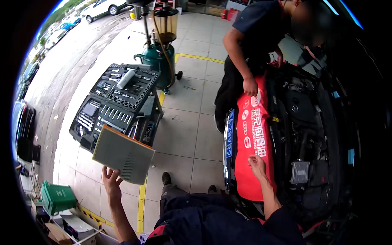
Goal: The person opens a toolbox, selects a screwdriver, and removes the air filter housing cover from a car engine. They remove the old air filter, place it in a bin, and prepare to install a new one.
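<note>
My left hand (112,179) grips a rectangular pleated air filter (123,154) by its lower edge. The filter has grey pleats and an orange rim, and is tilted up in front of the tool case. My right hand (257,165) is over the near part of a red fender cover (250,179) that is draped across the front of a car. Its fingers are curled in, and nothing shows in them. Whether that hand touches the cover, I cannot tell. To the right of the cover lies the open engine bay (300,110).
An open tool case (112,96) with sockets and wrenches rests on a cart at left. Behind it stands a green wheeled oil drainer (157,57). A co-worker (253,36) leans over the car's far end. A green bin (57,197) stands at lower left.
</note>
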`<state>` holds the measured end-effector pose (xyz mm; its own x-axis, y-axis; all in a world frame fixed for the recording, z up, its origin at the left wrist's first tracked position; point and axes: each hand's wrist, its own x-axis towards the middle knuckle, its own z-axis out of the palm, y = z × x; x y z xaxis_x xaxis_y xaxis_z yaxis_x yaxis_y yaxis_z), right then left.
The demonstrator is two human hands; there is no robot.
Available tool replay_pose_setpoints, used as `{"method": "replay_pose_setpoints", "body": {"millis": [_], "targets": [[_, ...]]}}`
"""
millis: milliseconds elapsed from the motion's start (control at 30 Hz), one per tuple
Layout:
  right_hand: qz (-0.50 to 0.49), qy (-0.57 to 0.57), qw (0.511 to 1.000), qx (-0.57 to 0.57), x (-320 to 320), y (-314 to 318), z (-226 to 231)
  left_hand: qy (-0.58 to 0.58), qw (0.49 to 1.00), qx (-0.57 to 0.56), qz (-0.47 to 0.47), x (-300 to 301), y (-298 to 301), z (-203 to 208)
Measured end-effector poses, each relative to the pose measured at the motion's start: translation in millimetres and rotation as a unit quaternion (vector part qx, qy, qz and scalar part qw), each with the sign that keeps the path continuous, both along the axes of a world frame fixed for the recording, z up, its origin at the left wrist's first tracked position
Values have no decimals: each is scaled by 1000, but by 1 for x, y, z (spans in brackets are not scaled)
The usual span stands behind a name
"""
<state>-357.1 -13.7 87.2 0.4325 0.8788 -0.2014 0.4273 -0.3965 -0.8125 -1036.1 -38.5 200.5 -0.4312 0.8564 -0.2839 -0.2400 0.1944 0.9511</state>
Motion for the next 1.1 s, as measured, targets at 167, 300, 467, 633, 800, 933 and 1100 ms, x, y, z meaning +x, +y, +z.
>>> {"method": "replay_pose_setpoints", "body": {"millis": [167,300,467,633,800,933,1100], "targets": [[-199,-262,944,39,164,-12,13,69,996,-51,-18,-15,40,1],[-241,-248,938,-34,157,8,-7,135,988,-51,-55,-41,80,21],[-212,-296,925,-111,118,77,-18,225,967,-107,-46,-47,96,110],[-200,-350,913,-65,145,80,-19,272,958,-92,23,-20,102,146],[-224,-334,915,31,113,101,2,279,956,-60,73,-59,103,153],[-101,-307,941,103,51,146,18,283,957,43,50,-133,113,96],[65,-262,958,99,-89,219,1,599,800,36,17,-135,192,129]]}}
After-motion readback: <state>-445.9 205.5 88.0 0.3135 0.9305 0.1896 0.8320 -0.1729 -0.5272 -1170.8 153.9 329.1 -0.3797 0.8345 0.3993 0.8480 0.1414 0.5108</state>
